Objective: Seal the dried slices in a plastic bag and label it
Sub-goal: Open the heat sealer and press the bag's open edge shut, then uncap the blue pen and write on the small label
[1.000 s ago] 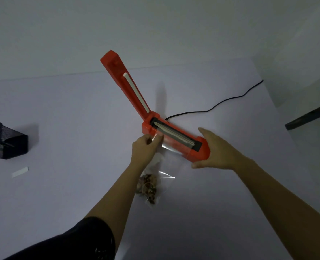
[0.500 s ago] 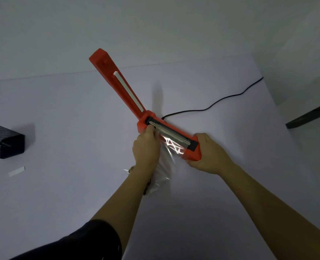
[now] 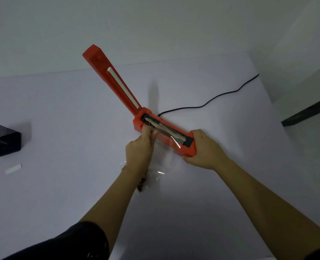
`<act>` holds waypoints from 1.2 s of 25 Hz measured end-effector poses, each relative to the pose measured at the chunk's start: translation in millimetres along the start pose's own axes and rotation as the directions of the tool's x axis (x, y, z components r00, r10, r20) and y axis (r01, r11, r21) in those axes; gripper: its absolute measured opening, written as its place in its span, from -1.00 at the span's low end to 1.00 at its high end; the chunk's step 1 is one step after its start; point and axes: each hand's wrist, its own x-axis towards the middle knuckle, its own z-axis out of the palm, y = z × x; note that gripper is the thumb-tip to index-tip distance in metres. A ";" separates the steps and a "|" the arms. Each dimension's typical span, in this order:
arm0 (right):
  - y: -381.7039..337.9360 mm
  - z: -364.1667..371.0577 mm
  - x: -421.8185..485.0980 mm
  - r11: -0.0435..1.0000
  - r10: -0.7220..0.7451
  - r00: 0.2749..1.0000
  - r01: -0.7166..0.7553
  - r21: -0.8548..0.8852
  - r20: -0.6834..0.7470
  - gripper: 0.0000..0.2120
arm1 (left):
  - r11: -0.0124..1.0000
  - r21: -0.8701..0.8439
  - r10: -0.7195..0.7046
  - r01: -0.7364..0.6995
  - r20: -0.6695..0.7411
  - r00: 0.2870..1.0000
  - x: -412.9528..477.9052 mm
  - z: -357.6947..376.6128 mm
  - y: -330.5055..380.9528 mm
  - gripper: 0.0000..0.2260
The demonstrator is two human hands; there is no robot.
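- There, on the white table (image 3: 61, 113), an orange heat sealer (image 3: 164, 134) lay at a slant with its lid arm (image 3: 116, 81) raised open, pointing up and to the left.
- The mouth of the clear plastic bag (image 3: 163, 160) was draped over the sealer's dark sealing strip, while the rest of the bag trailed back toward the person.
- The left hand (image 3: 139, 151) pinched the bag's edge between thumb and fingers, closed on the plastic at the hinge end of the base.
- The right hand (image 3: 205, 149) was clamped around the sealer's near end, thumb on top and fingers curled under its side.
- The two hands sat apart, one at each end of the sealing strip.
- The dried slices (image 3: 142, 182) showed as a brownish clump in the bag's bottom, mostly hidden beneath the left forearm.
- A black power cord (image 3: 211, 100) ran from the sealer's far side toward the table's right edge.
- A black mesh holder (image 3: 3, 139) stood well off to the left, with a small white label (image 3: 13, 169) lying flat just in front of it.
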 end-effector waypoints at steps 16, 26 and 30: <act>-0.3 -3.9 3.8 0.969 -0.013 0.999 0.020 -0.247 0.031 0.05 | 0.931 -0.342 -0.202 0.125 -0.199 0.959 -27.4 -18.4 -19.1 -0.86; -115.7 106.1 -49.5 0.828 0.017 0.983 -0.116 0.549 0.182 -0.41 | 0.790 -0.443 -0.555 0.424 -0.221 0.802 -45.6 -63.5 -70.5 -0.90; -146.5 145.4 -47.7 0.828 -0.005 0.978 -0.111 0.550 0.206 -0.47 | 0.774 -0.380 -0.605 0.506 -0.210 0.768 -38.0 -71.5 -114.4 -0.89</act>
